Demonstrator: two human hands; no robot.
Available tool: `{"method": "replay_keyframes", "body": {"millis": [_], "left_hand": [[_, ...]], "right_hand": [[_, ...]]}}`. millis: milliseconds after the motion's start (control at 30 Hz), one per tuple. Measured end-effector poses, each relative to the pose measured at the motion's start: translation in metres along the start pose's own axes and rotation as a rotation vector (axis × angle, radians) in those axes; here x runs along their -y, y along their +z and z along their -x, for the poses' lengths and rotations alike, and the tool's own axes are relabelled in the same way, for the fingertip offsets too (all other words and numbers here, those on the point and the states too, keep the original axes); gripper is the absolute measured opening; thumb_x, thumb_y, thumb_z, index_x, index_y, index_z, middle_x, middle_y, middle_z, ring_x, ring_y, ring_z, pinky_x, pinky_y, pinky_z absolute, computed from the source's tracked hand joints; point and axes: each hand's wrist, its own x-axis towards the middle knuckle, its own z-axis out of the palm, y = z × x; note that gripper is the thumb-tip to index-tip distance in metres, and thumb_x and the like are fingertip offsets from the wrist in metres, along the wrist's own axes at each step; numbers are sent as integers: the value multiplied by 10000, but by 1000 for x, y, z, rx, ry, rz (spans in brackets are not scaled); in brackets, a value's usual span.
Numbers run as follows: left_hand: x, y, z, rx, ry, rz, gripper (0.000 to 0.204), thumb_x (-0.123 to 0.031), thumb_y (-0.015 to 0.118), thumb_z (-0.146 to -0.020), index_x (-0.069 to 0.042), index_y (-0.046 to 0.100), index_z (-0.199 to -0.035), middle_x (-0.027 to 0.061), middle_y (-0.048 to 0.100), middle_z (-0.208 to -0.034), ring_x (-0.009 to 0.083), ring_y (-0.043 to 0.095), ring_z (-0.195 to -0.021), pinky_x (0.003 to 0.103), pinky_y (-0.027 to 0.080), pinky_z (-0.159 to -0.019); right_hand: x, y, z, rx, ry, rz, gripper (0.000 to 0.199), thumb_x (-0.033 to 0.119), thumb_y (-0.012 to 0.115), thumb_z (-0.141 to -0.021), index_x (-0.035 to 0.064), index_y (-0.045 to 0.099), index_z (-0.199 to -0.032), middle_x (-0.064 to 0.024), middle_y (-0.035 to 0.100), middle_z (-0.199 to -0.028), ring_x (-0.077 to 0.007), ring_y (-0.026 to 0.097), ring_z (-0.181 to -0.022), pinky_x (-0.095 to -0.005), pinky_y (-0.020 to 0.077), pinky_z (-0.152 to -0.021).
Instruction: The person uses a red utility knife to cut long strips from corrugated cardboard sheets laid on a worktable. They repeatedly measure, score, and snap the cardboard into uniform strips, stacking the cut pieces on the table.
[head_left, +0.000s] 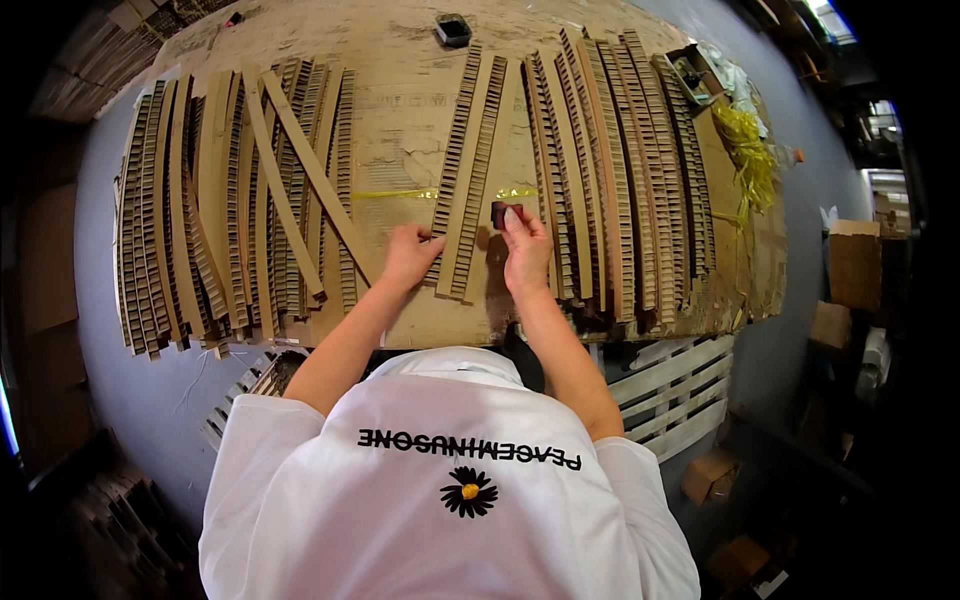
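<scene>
My left hand (408,257) is at the lower end of a long honeycomb cardboard strip (459,150), its fingers closed on the strip's edge. Beside it on the right lies another honeycomb strip (477,170), nearly parallel. My right hand (527,252) pinches a small dark red block (507,213) between thumb and fingers, just right of that second strip. The block's underside is hidden, and I cannot tell whether it touches the cardboard below.
Honeycomb strips (215,200) lie in rows at the left, two slanting across the others. More strips (610,170) stand at the right. A black tray (453,30) sits at the far edge. Yellow strapping (745,155) and a small box (694,72) are at the right. White pallets (675,395) show below.
</scene>
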Motion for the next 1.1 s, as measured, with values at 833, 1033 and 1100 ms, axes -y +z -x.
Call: {"method": "replay_keyframes", "body": {"millis": [833, 1033, 1100], "left_hand": [[-35, 37, 48, -202, 549, -783, 105, -138, 654, -803, -81, 668, -890, 96, 587, -948, 289, 607, -919, 428, 482, -746], [-51, 59, 46, -213, 463, -816, 117, -115, 642, -833, -66, 664, -937, 118, 589, -995, 305, 614, -935, 445, 492, -758], [-58, 68, 43, -194, 382, -813, 129, -105, 648, -836, -64, 664, -957, 128, 589, -1012, 311, 621, -950, 448, 507, -761]], "right_hand": [[-5, -4, -3, -32, 114, 40, 149, 165, 743, -970, 68, 698, -1073, -29, 735, -1003, -126, 682, -832, -271, 560, -762], [9, -12, -10, 9, 193, 1, 136, 125, 747, -961, 42, 710, -1063, -22, 725, -978, -115, 665, -812, -251, 547, -739], [15, -23, -14, -3, 218, -62, 130, 121, 740, -964, 44, 712, -1065, -21, 725, -973, -120, 667, -811, -253, 546, -737]]}}
